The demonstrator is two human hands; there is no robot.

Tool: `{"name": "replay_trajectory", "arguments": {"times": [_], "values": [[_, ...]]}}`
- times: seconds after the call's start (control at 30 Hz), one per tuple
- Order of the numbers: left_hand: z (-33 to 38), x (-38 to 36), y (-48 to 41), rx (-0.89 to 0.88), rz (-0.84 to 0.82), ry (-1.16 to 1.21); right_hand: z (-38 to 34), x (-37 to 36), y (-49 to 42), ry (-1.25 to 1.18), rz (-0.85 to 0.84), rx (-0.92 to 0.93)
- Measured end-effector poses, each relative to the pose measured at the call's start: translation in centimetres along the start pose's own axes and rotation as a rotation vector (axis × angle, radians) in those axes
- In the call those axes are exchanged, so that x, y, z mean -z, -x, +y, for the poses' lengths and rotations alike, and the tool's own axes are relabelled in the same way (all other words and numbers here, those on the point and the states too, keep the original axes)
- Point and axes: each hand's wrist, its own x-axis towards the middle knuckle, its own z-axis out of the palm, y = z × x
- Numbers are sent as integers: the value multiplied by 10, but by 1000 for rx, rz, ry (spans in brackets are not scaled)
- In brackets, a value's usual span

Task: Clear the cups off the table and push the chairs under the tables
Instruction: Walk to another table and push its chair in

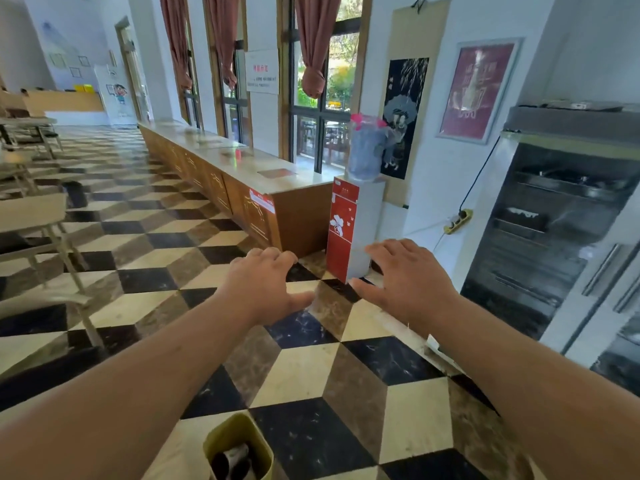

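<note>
Pale wooden chairs with thin metal legs (38, 216) stand far left, well apart from the left hand (263, 282) and right hand (405, 271), both spread and empty.

Left hand (263, 282): we are holding it out ahead, palm down, fingers spread and loosely curled, gripping nothing. Right hand (405, 275): we are extending it alongside, palm down, fingers splayed, empty. Both forearms are reaching forward, bare.

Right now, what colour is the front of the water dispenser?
Red with a white flower design, on the water dispenser; head view.
</note>
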Motion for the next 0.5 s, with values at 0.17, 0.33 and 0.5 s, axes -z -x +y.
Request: {"name": "replay_trajectory", "arguments": {"times": [0.17,0.33,0.5], "values": [[-19,-23,-97,-28,-79,9,31,-21,-81,18,-17,-69],[-23,-37,-186,-52,-83,24,65,-46,-144,25,-34,-108],[-16,-55,-263,-71,-68,-34,103,-85,-211,31,-59,-82]]}}
